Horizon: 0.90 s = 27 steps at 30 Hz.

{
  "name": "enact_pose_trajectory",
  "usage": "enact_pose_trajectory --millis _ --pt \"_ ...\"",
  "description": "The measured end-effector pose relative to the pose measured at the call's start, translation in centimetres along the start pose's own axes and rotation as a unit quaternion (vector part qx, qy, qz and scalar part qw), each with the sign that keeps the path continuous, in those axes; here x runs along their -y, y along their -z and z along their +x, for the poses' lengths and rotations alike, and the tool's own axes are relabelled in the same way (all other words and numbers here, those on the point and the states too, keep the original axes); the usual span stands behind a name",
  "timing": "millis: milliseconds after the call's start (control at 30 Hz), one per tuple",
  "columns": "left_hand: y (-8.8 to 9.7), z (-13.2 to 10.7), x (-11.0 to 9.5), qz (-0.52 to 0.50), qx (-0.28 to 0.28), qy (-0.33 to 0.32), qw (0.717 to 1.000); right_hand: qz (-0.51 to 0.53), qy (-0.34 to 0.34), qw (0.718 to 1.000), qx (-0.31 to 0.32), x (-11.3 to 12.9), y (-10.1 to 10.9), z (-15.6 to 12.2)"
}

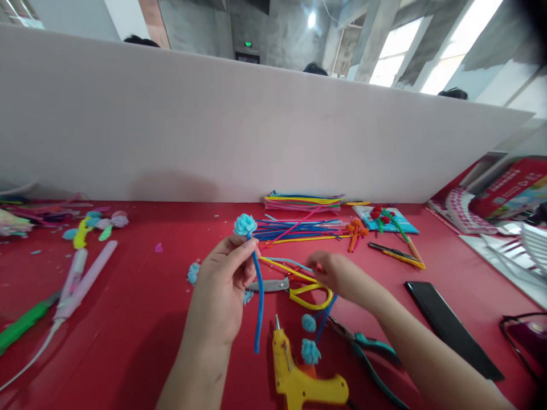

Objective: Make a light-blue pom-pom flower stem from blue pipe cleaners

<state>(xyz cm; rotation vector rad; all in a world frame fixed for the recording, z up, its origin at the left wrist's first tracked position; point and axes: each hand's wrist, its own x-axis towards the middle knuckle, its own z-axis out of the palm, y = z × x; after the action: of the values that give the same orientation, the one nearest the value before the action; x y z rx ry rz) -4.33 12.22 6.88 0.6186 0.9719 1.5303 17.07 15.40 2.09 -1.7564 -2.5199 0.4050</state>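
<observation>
A blue flower (245,225) with ruffled light-blue petals stands on a darker blue pipe-cleaner stem (260,302). My left hand (226,276) pinches that stem just under the bloom, leaving its lower end hanging free. Over the handles of the yellow-handled scissors (311,296), my right hand (337,276) has its fingers curled together. A light-blue pipe cleaner (286,261) runs up to those fingertips, but whether they grip it is hidden. Two light-blue fuzzy pieces, a loose ball (308,323) and a ruffled bloom (311,352), lie below the scissors.
In front lies a yellow glue gun (294,376), with teal-handled pliers (367,347) and a black phone (453,327) to its right. Bundled pipe cleaners (303,202) sit by the white partition (256,131). A pink hot styling tool (81,285) and a green-handled tool (25,324) are left.
</observation>
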Motion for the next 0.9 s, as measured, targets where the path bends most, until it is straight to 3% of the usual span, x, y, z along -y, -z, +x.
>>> enact_pose_trajectory --millis 67,200,400,533,667,767,900 --pt "-0.1 0.0 -0.1 -0.002 0.000 0.000 1.000 -0.040 -0.023 0.998 -0.042 -0.5 0.0 3.5" --pt "-0.1 -0.1 -0.4 -0.005 0.004 -0.003 1.000 -0.103 -0.038 0.992 -0.065 -1.1 -1.4 9.6" --pt "0.4 -0.2 -0.9 -0.013 0.005 0.000 1.000 -0.170 -0.054 0.982 -0.068 -2.3 -3.4 12.8" --pt "0.7 -0.1 -0.7 -0.020 0.012 0.008 1.000 -0.183 -0.038 0.980 -0.060 -2.8 -2.5 12.6" --pt "0.7 0.2 -0.2 0.007 0.027 0.006 1.000 -0.180 -0.025 0.979 -0.091 -2.6 0.2 11.1" --pt "0.6 0.3 0.3 0.034 0.045 -0.009 0.998 -0.163 -0.016 0.979 -0.118 -2.4 2.5 8.7" --pt "0.3 0.2 0.9 0.057 0.089 0.034 0.994 -0.092 -0.015 0.984 -0.148 -1.5 4.2 3.5"
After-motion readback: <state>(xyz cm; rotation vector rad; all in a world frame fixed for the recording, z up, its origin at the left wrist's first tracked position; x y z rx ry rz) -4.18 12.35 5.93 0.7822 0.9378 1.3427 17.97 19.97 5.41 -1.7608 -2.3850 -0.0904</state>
